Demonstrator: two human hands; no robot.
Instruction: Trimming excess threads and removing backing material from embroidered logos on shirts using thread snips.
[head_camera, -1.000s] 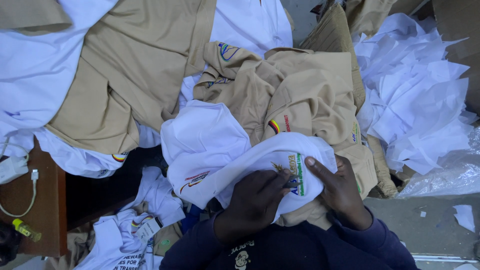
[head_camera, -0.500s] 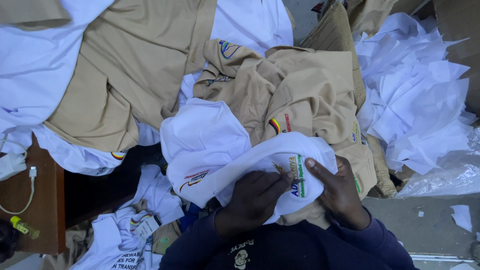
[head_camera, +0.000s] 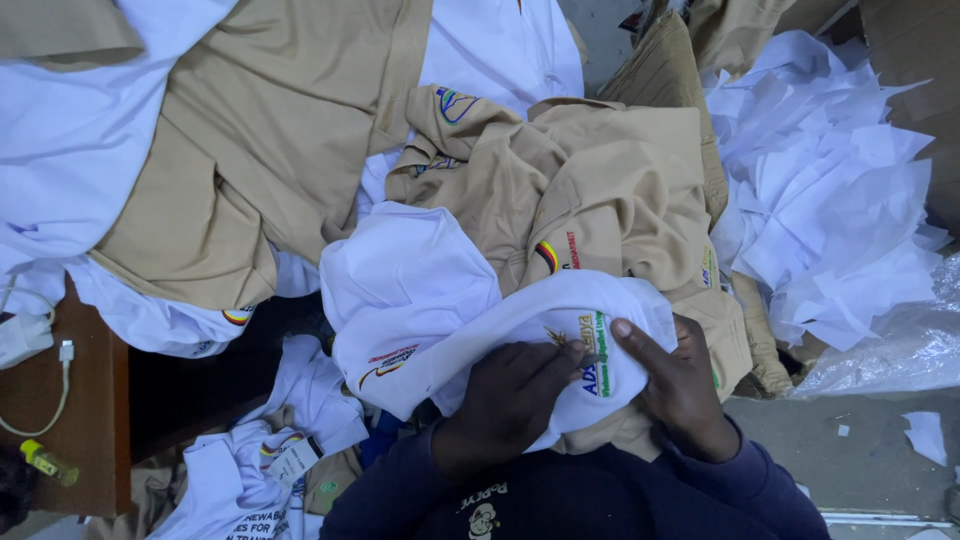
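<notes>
A white shirt (head_camera: 420, 290) with coloured embroidery lies bunched in my lap. My left hand (head_camera: 505, 400) pinches a small tool or thread at the embroidered patch on the cloth. My right hand (head_camera: 675, 385) grips the same white shirt from the right, thumb pressed on top of the fabric beside the patch. Both sleeves are dark blue.
Beige shirts (head_camera: 590, 190) with embroidered badges pile up ahead, over more white shirts (head_camera: 60, 140). A heap of white paper pieces (head_camera: 830, 200) lies to the right. A wooden table (head_camera: 80, 420) with a white charger cable (head_camera: 45, 390) is at the left.
My left hand has shifted slightly on the embroidered patch. The shirt and my right hand stay almost where they were.
</notes>
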